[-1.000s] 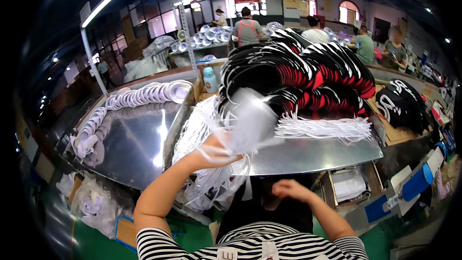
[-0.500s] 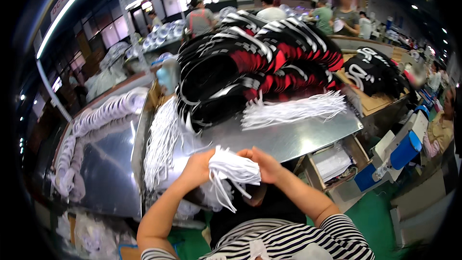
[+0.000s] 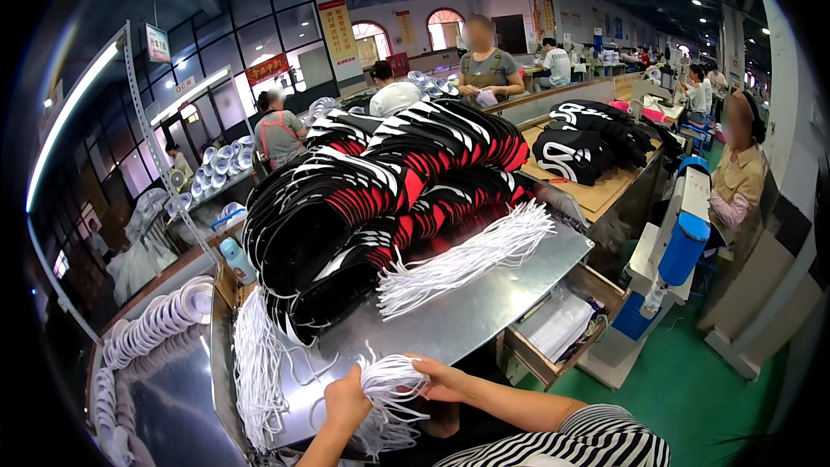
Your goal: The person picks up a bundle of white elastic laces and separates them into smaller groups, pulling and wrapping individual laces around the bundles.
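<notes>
A looped bundle of white cords (image 3: 391,387) is between my hands, its loose ends fanning downward. Closed around the left side of that bundle is my left hand (image 3: 346,401). My right hand (image 3: 443,380) grips the bundle's right side, fingers curled over its top. Beyond them, a long bundle of white cords (image 3: 467,261) lies flat on the metal tabletop (image 3: 510,290). More white cords (image 3: 257,372) hang in a thick mass along the table's left edge. Behind rises a large pile of nested black, white and red curved pieces (image 3: 406,156).
An open drawer (image 3: 564,327) with papers juts out at the right. Farther right stands a blue-and-white machine (image 3: 679,246) with a seated person behind it. On the left, a metal tray table (image 3: 177,398) carries rows of white rings (image 3: 164,320). A blue bottle (image 3: 237,259) stands nearby.
The view has swung right and up. Both hands still hold the bundle, whose cords now spread more loosely, with loops rising above the fingers.
</notes>
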Available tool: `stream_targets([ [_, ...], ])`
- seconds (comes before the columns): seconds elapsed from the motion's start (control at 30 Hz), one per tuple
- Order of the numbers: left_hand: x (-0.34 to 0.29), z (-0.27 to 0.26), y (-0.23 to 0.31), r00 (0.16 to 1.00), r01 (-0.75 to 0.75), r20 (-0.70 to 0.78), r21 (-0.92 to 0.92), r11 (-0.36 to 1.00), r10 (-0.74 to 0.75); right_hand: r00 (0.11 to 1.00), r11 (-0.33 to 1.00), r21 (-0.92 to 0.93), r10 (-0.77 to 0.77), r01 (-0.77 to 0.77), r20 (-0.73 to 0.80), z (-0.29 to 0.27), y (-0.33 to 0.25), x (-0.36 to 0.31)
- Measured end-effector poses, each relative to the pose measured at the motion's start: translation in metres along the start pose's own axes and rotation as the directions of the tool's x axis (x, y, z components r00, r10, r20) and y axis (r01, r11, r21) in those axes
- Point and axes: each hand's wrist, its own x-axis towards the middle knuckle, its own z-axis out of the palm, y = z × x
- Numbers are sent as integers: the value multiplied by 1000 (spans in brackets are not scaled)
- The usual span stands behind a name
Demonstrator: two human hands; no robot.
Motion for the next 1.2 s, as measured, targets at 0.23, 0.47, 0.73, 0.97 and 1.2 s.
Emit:
stream_targets([
  [0.23,2,26,-11,997,-59,-43,-10,998,59,992,998,8,57,-58,114,-17,14,9],
  [0.47,9,19,-19,981,-164,-107,-27,986,161,922,940,-226,307,-256,235,40,2,-5],
  [0.73,27,55,-47,962,-164,-182,218,962,205,897,826,-480,413,-297,156,56,7,-37],
  [0.97,31,63,-69,971,31,-239,185,982,15,990,892,-435,79,-123,-118,69,18,-54],
  [1.2,11,24,-16,941,-111,-293,213,971,172,949,684,-658,226,-314,-218,40,28,-56],
])
